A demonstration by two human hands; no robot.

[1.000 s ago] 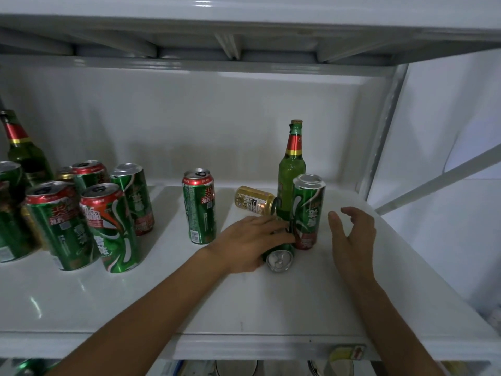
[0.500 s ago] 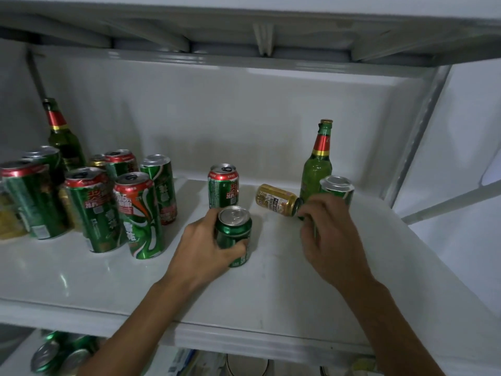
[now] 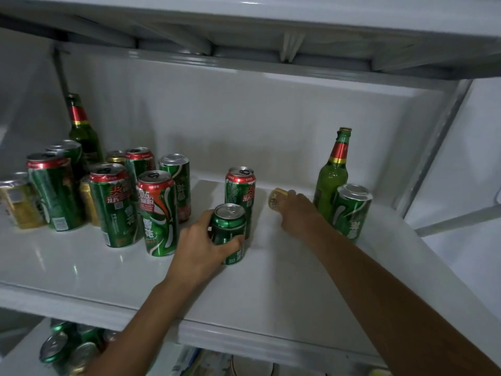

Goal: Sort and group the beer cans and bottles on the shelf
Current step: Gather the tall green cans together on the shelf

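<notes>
Your right hand (image 3: 296, 213) has left the tall can (image 3: 351, 211) by the green bottle (image 3: 332, 176) and now reaches back, fingers curled over the gold can (image 3: 276, 198) lying on its side toward the shelf's (image 3: 271, 289) rear. Your left hand (image 3: 202, 251) wraps the short green can (image 3: 229, 232), upright mid-shelf, just before a red-topped can (image 3: 240, 187). Grouped cans (image 3: 113, 204) crowd the left end.

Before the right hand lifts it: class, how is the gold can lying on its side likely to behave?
The gold can lies on its side on the smooth white shelf, so it would probably roll if nudged. It looks small and metal, so likely rigid. The right hand covers most of it, so its weight cannot be judged.
</notes>
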